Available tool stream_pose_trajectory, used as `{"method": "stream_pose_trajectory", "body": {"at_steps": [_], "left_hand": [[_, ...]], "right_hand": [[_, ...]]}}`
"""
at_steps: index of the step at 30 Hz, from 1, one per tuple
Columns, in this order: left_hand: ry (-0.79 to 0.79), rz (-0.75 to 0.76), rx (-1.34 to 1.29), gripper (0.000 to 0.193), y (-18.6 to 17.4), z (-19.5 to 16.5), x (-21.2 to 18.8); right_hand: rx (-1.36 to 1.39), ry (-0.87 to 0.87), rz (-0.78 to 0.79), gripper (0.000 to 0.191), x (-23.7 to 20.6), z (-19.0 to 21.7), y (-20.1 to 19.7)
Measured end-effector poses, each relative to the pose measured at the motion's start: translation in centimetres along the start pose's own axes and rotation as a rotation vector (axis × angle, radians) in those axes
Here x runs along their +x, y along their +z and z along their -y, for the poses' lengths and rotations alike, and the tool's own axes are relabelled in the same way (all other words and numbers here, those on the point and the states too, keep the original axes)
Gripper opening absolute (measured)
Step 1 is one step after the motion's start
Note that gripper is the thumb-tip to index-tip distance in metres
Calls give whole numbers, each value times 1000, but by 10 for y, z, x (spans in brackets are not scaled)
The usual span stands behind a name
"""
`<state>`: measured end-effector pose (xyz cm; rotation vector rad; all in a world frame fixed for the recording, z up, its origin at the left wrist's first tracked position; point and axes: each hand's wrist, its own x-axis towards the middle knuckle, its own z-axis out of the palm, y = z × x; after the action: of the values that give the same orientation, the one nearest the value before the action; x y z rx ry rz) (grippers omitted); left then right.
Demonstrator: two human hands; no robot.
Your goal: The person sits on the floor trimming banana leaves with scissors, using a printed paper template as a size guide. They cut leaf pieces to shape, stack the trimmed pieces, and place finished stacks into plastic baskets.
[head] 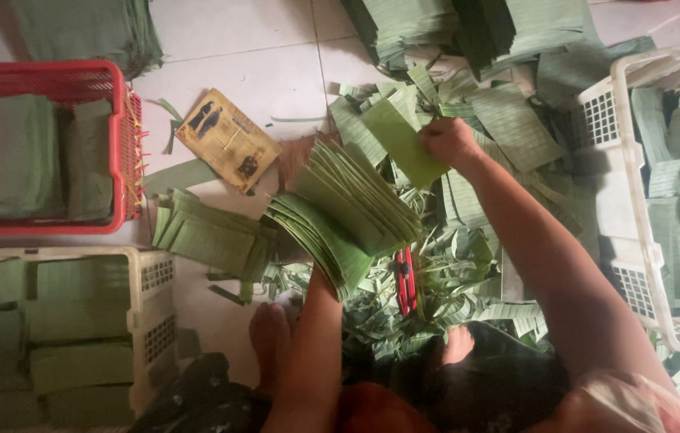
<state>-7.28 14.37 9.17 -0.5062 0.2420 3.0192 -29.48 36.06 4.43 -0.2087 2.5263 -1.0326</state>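
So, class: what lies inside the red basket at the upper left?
The red basket holds flat stacks of cut green leaf pieces, lying side by side and almost filling it. Whatever sits beneath the top layers, and the basket's floor, is covered and cannot be seen.

Red basket (119,144) left, white crates (147,321), red scissors (405,281), brown card (227,138) on floor

Pale square floor tiles (235,48) with thin dark joints lie under dim, even light. A red plastic crate (119,144) sits at the left, a white crate (151,297) below it, another white crate (621,216) at right.
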Motion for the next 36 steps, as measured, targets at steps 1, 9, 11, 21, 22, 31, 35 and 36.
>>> {"method": "stream_pose_trajectory", "body": {"at_steps": [1, 9, 11, 21, 22, 31, 35, 36], "left_hand": [[-1, 0, -3, 66, 0, 1, 2], [-8, -4, -19, 68, 4, 9, 6], [-12, 3, -29, 69, 7, 13, 8], [32, 14, -48, 74, 4, 16, 19], [35, 10, -40, 75, 4, 16, 17], [21, 18, 28, 79, 35, 21, 7], [60, 46, 69, 81, 43, 25, 8], [63, 86, 1, 79, 43, 25, 9]], "right_hand": [[-186, -46, -20, 42, 0, 5, -3], [345, -314, 359, 105, -95, 138, 12], [-137, -158, 364, 119, -120, 177, 9], [-617, -193, 285, 122, -149, 217, -4], [-582, -198, 281, 118, -147, 211, -5], [-622, -187, 306, 108, -154, 213, -8], [-728, -212, 337, 129, -166, 229, -9], [-747, -229, 349, 127, -168, 230, -10]]}}
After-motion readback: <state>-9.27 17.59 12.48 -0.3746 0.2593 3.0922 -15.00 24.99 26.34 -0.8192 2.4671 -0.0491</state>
